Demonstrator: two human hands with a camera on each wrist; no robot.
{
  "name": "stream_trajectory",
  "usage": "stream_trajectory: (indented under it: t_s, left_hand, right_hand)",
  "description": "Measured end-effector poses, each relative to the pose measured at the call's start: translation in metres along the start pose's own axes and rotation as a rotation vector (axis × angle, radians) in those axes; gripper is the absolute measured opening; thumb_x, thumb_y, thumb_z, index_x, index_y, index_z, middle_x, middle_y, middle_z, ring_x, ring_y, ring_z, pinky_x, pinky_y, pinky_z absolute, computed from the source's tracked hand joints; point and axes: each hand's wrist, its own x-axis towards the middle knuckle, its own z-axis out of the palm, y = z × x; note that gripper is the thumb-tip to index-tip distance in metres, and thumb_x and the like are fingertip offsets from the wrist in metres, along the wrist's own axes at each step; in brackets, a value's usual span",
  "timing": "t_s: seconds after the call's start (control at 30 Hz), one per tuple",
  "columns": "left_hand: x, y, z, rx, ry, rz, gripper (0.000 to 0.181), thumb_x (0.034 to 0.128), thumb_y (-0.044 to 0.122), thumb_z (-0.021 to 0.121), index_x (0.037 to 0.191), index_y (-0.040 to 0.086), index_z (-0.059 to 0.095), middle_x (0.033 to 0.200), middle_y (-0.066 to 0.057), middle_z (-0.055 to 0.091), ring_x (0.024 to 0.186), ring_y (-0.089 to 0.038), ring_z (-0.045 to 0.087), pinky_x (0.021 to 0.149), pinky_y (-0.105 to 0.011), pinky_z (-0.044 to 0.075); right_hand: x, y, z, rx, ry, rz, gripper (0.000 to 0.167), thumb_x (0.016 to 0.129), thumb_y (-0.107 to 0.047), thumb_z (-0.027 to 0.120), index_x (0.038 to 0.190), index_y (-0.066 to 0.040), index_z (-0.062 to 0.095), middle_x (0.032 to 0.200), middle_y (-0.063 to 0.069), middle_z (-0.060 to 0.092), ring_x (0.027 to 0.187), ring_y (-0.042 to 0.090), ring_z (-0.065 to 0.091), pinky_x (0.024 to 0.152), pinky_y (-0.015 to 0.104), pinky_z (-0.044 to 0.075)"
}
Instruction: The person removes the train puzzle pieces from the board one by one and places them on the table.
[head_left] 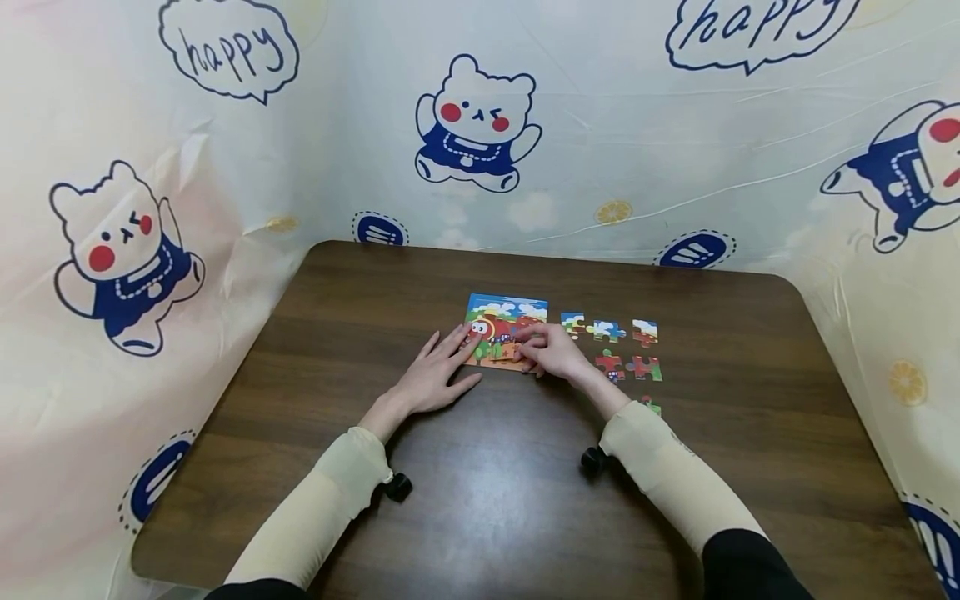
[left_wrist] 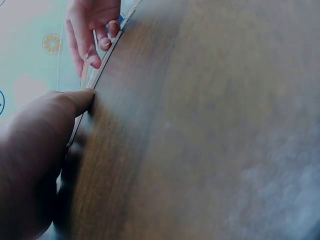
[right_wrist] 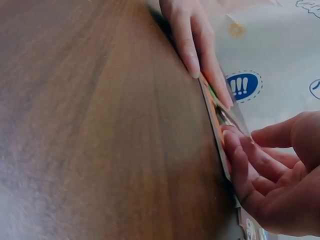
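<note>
A jigsaw puzzle board (head_left: pixel 510 307) with a colourful cartoon picture lies flat on the table. My left hand (head_left: pixel 433 377) rests on its left edge with the fingers stretched out. Over the board's right part, my right hand (head_left: pixel 557 350) pinches a thin puzzle piece (right_wrist: pixel 231 119) between thumb and fingers. That piece is tilted up from the board in the right wrist view, and its picture side is mostly hidden. From the left wrist, the right hand (left_wrist: pixel 95 27) appears beyond my left thumb, the piece's thin edge between its fingers.
Several loose puzzle pieces lie right of the board, among them a blue-and-white one (head_left: pixel 606 330), a red one (head_left: pixel 645 367) and a green one (head_left: pixel 651 407) partly behind the right forearm. The brown wooden table (head_left: pixel 480 500) meets a printed cloth backdrop (head_left: pixel 600 108).
</note>
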Motion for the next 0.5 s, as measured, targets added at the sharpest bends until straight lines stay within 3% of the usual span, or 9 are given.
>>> stream_trajectory:
  t_s: [0.17, 0.5]
  left_hand:
    - [0.0003, 0.0000, -0.0004, 0.002, 0.003, 0.005, 0.080, 0.1115, 0.051, 0.059, 0.178, 0.023, 0.022, 0.188, -0.005, 0.011, 0.175, -0.030, 0.013, 0.141, -0.062, 0.003]
    - [0.0002, -0.0020, 0.0019, 0.006, 0.017, 0.021, 0.079, 0.1123, 0.049, 0.058, 0.178, 0.024, 0.022, 0.188, -0.006, 0.013, 0.175, -0.031, 0.016, 0.140, -0.063, 0.005]
  right_hand:
    - [0.0023, 0.0026, 0.0030, -0.010, 0.046, -0.005, 0.031, 0.113, -0.010, 0.062, 0.140, 0.000, 0.071, 0.101, 0.018, 0.083, 0.064, 0.012, 0.069, 0.055, 0.024, 0.054]
    - [0.0000, 0.0036, -0.0001, 0.075, 0.020, -0.008, 0.032, 0.113, -0.010, 0.060, 0.141, 0.003, 0.069, 0.109, 0.023, 0.083, 0.066, 0.010, 0.073, 0.056, 0.024, 0.056]
